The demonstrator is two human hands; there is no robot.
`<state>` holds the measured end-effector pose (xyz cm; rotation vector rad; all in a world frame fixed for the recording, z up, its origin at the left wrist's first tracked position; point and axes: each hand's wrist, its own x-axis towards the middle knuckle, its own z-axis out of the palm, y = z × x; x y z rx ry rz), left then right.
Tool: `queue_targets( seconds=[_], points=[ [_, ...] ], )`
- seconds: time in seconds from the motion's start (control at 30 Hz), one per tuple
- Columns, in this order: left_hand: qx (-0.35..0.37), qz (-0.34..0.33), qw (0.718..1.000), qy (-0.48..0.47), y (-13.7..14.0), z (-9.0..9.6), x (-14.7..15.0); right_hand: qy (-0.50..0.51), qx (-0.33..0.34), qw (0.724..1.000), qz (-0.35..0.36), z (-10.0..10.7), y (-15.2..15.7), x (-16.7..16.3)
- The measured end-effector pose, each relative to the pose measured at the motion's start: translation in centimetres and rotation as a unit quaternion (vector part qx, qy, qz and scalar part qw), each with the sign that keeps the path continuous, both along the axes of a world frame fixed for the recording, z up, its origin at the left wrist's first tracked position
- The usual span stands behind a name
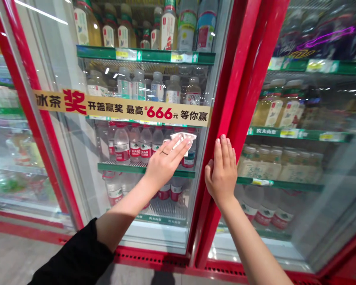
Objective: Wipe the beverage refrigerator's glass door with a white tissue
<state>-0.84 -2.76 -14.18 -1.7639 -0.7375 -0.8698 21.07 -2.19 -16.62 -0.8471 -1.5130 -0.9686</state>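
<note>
I see the white tissue (192, 137) under the left hand (162, 163), fingers flat and close, against the glass door (74, 158); the right hand (223, 170), fingers together, rests farther right on the red frame (239, 91)

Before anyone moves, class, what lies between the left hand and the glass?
A white cloth or tissue lies between the left hand and the glass; the head view shows it sticking out past the fingers.
</note>
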Motion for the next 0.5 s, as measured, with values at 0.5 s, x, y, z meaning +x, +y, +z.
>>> queue_targets(
  seconds=[0.5],
  points=[
    [-0.008,-0.047,0.998,0.032,0.2,1.0,-2.2,0.002,-0.001,0.999,-0.041,0.6,-0.2,-2.4]
  ],
)
